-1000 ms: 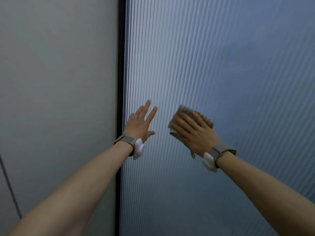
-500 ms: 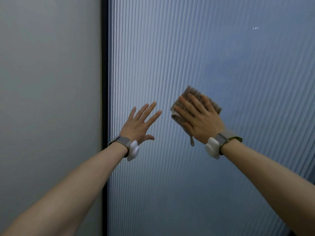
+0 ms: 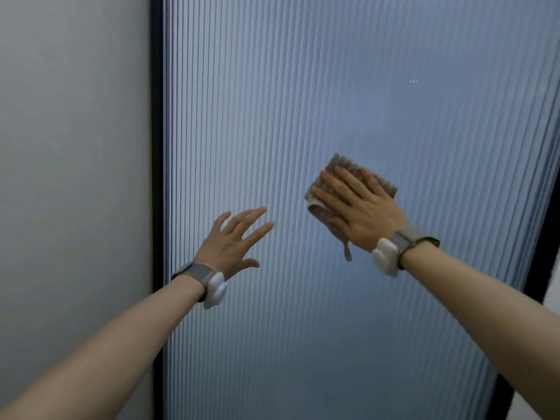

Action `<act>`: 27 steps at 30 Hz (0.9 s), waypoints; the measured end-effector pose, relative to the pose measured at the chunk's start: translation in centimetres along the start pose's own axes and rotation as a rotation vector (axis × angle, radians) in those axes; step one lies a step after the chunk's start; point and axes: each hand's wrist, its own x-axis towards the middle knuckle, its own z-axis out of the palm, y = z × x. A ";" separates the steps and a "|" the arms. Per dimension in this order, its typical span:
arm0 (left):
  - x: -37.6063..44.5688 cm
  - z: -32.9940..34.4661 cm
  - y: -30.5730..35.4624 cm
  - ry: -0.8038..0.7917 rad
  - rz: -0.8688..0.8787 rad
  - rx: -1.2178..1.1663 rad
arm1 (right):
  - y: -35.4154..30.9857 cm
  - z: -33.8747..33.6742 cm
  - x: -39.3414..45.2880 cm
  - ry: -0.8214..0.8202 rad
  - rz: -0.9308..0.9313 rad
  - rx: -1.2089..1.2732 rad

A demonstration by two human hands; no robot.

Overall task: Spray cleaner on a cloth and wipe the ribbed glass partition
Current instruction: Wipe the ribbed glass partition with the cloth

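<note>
Two bare arms reach up from the bottom corners of the view toward a tall sheet of bluish ribbed glass [image 3: 303,116]. Each wrist wears a grey woven band with a smooth white plastic piece on it: one on the left wrist [image 3: 214,287] and one on the right wrist [image 3: 385,261].

The left hand [image 3: 230,242] is empty. Its fingers are spread wide apart and the thumb sticks out to the side. It is in front of the glass, close to the left edge of the pane. I cannot tell if the palm touches the glass.

The right hand [image 3: 362,209] is higher and nearer the middle of the pane. It lies flat with the fingers a little apart, and it presses a folded brown striped cloth [image 3: 342,168] against the glass. The cloth peeks out above the fingertips and at both sides of the hand. A small loop of the cloth [image 3: 348,253] hangs down below the hand, next to the wrist.

A thin dark frame [image 3: 157,147] runs up the left edge of the glass. Past it is a plain pale grey wall [image 3: 72,147]. A second dark strip [image 3: 542,253] runs along the right edge of the glass.
</note>
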 end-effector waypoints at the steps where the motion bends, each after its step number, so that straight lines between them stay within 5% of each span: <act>1: 0.9 -0.5 0.5 0.012 0.014 0.002 | 0.3 -0.3 0.2 -0.009 0.014 -0.009; 14: 3.4 -0.9 2.0 -0.036 0.074 0.020 | -4.7 3.3 -7.6 -0.064 -0.180 0.003; 21: 3.5 -0.7 2.6 -0.088 0.041 0.032 | 0.8 0.5 -4.1 -0.028 0.022 0.014; 27: 3.4 -0.9 2.6 -0.109 0.045 0.025 | -2.3 1.7 -5.7 -0.043 -0.012 -0.006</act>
